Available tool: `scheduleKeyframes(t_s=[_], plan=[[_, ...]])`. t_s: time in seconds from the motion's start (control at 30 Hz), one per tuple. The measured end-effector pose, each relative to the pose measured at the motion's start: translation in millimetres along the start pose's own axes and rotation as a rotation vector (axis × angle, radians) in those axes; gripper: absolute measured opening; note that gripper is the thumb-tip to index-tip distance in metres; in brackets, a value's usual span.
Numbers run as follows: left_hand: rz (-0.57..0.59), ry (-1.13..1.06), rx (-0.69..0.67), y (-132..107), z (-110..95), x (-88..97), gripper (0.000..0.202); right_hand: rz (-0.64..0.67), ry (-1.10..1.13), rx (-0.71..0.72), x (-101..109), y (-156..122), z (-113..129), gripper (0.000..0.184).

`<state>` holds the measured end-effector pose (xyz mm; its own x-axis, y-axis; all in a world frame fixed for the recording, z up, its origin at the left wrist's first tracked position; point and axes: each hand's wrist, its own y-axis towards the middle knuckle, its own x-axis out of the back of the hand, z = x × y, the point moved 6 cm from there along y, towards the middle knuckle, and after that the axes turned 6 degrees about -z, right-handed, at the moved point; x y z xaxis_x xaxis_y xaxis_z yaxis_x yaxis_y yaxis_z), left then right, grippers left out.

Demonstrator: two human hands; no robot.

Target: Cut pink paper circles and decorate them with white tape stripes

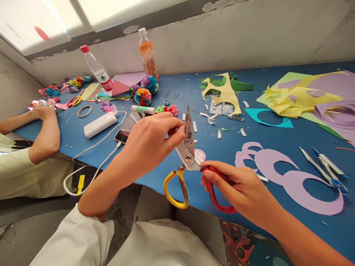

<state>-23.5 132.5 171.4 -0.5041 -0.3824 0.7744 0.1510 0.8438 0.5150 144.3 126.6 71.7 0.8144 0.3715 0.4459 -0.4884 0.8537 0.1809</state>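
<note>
A pair of scissors (189,157), with one red and one yellow handle, is held above the front edge of the blue table, its blades spread apart. My right hand (235,183) is closed around the red handle. The yellow handle hangs free to its left. My left hand (155,138) is closed, thumb and fingertips pinched at the blade near its middle; whether a scrap is between them is hidden. Below the blades, a small pale purple paper disc (199,155) lies on the table, partly covered by the scissors.
A phone (129,125), white power bank (100,125) and cable lie left. Behind stand two bottles (148,55) and paper flower balls (143,96). Cut yellow paper (222,87), purple rings (302,188) and a compass (324,166) lie right. Another person's hand (43,109) rests far left.
</note>
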Motion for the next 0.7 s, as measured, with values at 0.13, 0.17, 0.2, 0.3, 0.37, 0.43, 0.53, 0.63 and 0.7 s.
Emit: scheduleKeyframes(t_s=[0.13,0.17,0.2,0.3,0.37,0.43,0.53,0.63,0.7], plan=[[-0.031,-0.017,-0.007,-1,-2,2.7,0.016,-0.013,-0.001,0.029,-1,0,0,0.024],[-0.039,-0.019,-0.004,-1,-3,3.0,0.015,-0.015,-0.003,0.033,-1,0,-1,0.024],[-0.042,-0.019,-0.001,0,-3,2.8,0.015,-0.018,-0.005,0.034,-1,0,-1,0.024],[-0.032,0.002,0.01,0,-4,0.3,0.018,-0.026,-0.01,0.035,0,-1,-1,0.024],[-0.03,0.032,0.016,1,-5,-1.8,0.019,-0.031,-0.016,0.033,1,-1,1,0.025],[-0.035,0.068,0.013,1,-5,-3.3,0.019,-0.026,-0.029,0.013,1,-1,4,0.024],[-0.033,0.101,-0.016,0,-6,-4.1,0.021,-0.01,-0.045,-0.024,2,1,9,0.023],[-0.006,0.086,-0.049,-1,-6,-3.8,0.022,-0.004,-0.039,-0.03,2,2,11,0.022],[-0.006,0.068,-0.053,-2,-6,-2.7,0.021,-0.01,-0.026,-0.017,2,3,11,0.022]])
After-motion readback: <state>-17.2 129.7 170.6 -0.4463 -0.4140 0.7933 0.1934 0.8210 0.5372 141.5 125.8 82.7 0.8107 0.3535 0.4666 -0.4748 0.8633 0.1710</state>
